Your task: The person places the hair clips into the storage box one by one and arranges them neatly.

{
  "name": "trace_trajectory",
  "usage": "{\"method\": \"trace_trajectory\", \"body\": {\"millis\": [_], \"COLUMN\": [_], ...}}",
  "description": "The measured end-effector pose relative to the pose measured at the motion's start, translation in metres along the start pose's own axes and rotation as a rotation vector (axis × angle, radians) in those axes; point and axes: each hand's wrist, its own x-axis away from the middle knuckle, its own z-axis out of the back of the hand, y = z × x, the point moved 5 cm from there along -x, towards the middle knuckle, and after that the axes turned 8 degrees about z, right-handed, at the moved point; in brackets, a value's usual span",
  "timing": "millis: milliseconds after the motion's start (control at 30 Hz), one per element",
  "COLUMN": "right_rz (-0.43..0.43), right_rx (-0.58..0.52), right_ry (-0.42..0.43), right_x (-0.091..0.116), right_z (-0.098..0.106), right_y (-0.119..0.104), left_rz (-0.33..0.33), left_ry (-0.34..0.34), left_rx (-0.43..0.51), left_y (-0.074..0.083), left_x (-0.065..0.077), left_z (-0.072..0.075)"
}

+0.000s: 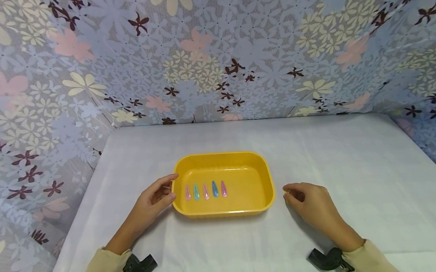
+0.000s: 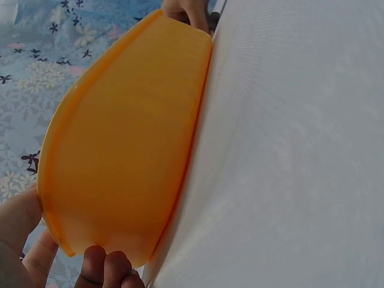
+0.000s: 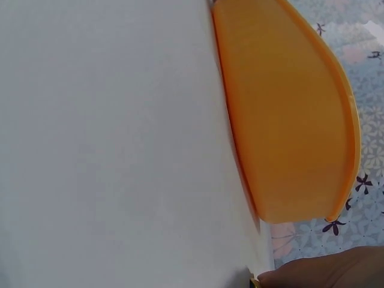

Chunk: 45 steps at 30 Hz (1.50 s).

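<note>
A shallow yellow tray (image 1: 245, 185) lies in the middle of the table. In its left half several snap hair clips stand in a row: a pale pink clip (image 1: 188, 192), a mint clip (image 1: 196, 192), another pink clip (image 1: 205, 191), a blue clip (image 1: 215, 189) and a deeper pink clip (image 1: 224, 189). My left hand (image 1: 154, 201) holds the tray's left end, its thumb and fingers at the rim and end wall. Just right of the tray, my right hand (image 1: 311, 201) pinches a small yellowish thing (image 1: 286, 191), mostly hidden by the fingertips.
White cloth (image 1: 227, 250) covers the table. Flower-patterned fabric (image 1: 212, 68) rises behind it and at both sides. Black camera mounts sit on both wrists, the left mount (image 1: 139, 265) and the right mount (image 1: 327, 259), near the cloth.
</note>
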Motion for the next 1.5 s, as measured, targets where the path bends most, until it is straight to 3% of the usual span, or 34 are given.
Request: {"method": "trace_trajectory", "body": {"millis": [1500], "right_rz": [-0.142], "right_rx": [-0.19], "right_ry": [-0.076], "right_x": [0.002], "right_z": [0.001], "right_y": [0.02], "left_rz": [0.004], "left_ry": [-0.005], "left_rx": [0.018], "left_y": [0.002], "left_x": [0.0], "left_z": [0.0]}}
